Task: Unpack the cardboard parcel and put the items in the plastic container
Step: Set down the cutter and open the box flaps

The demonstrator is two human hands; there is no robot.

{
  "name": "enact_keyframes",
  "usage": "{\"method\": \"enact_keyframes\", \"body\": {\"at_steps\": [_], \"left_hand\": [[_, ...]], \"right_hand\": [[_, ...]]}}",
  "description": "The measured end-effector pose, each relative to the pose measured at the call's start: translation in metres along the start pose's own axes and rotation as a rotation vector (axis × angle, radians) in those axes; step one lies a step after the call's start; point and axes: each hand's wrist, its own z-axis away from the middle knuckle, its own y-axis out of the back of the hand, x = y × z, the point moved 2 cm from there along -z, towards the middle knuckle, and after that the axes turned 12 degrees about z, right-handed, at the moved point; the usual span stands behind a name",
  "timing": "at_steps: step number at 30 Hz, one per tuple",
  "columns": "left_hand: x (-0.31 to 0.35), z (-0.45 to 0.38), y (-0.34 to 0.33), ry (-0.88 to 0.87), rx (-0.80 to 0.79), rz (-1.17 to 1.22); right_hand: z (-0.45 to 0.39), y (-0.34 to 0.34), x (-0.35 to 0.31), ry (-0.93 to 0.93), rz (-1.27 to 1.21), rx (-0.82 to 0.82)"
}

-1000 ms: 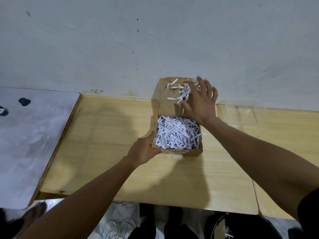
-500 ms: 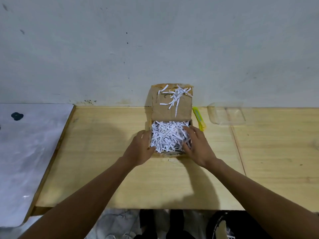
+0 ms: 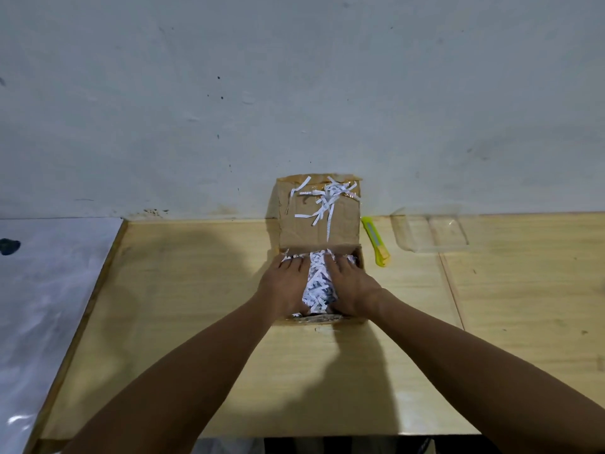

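The cardboard parcel (image 3: 358,317) sits open on the wooden table, its lid (image 3: 319,224) standing up against the wall with a few paper strips stuck to it. White shredded paper (image 3: 318,285) fills the box. My left hand (image 3: 288,286) and my right hand (image 3: 352,285) both lie flat inside the box, fingers spread, on either side of the heap of shreds. Any items under the paper are hidden. A clear plastic container (image 3: 430,232) stands to the right, near the wall.
A yellow utility knife (image 3: 375,240) lies between the parcel and the container. The wooden table (image 3: 183,290) meets a grey wall at the back. A white surface (image 3: 45,290) adjoins the table on the left. A seam runs down the table right of the box.
My right hand left the lid and came down into the box. My left hand moved from the box's left edge onto the shredded paper. The view shifted, showing the knife and container.
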Motion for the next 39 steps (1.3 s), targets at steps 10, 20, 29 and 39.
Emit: {"method": "enact_keyframes", "body": {"at_steps": [10,20,29,39], "left_hand": [[0.001,-0.014,-0.007,0.008,-0.084,0.070],[0.004,-0.008,-0.012,-0.004,-0.067,0.125],[0.008,-0.003,-0.011,0.000,0.034,0.132],[0.005,-0.009,-0.009,-0.006,-0.011,0.154]], "right_hand": [[-0.016,-0.003,-0.004,-0.045,0.009,-0.058],[-0.008,-0.008,-0.003,0.010,-0.102,-0.019],[-0.003,-0.013,-0.006,0.006,-0.083,0.077],[-0.011,-0.013,-0.003,-0.020,-0.106,0.066]]}}
